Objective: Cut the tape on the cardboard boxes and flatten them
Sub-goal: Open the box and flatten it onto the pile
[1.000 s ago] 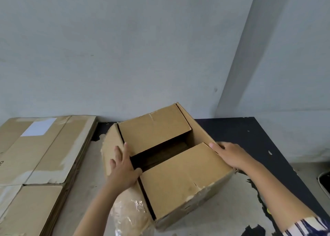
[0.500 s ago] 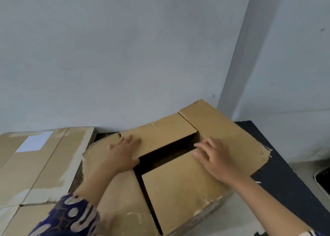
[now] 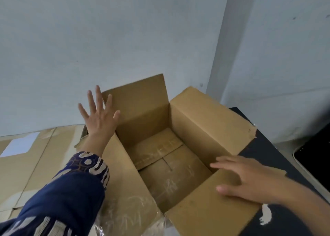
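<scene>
Spreading all its fingers wide, the left hand (image 3: 100, 117) was raised flat-palmed by the corner of the far flap (image 3: 141, 100), with one fingertip just over the flap's left edge; whether it actually touched the cardboard could not be told, and it held nothing. The right hand (image 3: 250, 180) lay open and palm-down on the near right flap (image 3: 210, 212), fingers loosely apart and pointing toward the box's opening, gripping nothing. The cardboard box (image 3: 205, 121) stood on the desk (image 3: 292, 153) against the back wall (image 3: 107, 39), with its top fully open: the far flap stood upright, the right flap (image 3: 214, 117) folded outward toward the desk's dark right side, the left flap (image 3: 123, 182) lay outward under the patterned blue sleeve (image 3: 71, 191). Inside, the bottom flaps (image 3: 160, 157) were closed, with pale scuffs and traces of a seam. Crinkled clear tape (image 3: 157, 226) clung to the near corner. Flattened cardboard sheets (image 3: 32, 164), one with a white label (image 3: 21, 144), filled the desk's left side just beside the box. Open desk showed only along the right edge, where pale paint chips (image 3: 266, 216) marked the dark top.
</scene>
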Action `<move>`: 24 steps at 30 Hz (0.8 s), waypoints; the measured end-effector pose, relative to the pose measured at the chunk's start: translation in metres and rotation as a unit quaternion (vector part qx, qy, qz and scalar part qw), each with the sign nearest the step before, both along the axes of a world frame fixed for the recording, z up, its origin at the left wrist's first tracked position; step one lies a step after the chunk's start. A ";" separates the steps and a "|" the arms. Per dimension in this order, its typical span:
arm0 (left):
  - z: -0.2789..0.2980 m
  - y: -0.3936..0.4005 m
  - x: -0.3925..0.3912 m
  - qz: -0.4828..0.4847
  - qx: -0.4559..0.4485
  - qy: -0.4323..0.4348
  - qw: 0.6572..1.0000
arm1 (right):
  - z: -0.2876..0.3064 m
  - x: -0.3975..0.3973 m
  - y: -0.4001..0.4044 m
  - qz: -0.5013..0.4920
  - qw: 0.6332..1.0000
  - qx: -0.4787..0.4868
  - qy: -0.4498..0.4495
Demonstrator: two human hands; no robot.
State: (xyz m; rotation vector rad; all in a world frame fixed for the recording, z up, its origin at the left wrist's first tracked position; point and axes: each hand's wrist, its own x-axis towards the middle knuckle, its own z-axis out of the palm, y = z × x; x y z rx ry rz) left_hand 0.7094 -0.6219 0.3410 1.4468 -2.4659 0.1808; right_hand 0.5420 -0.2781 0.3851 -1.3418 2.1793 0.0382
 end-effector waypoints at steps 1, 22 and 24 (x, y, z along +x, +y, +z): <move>-0.006 -0.003 -0.001 0.001 0.025 -0.035 0.999 | -0.015 0.007 -0.001 0.015 1.000 -0.024 0.012; -0.046 0.082 0.077 0.143 0.301 0.204 0.921 | -0.101 0.027 -0.020 0.026 0.963 -0.253 0.092; -0.046 0.099 0.089 0.142 0.358 0.324 0.864 | -0.093 0.030 -0.031 0.029 0.965 -0.255 0.048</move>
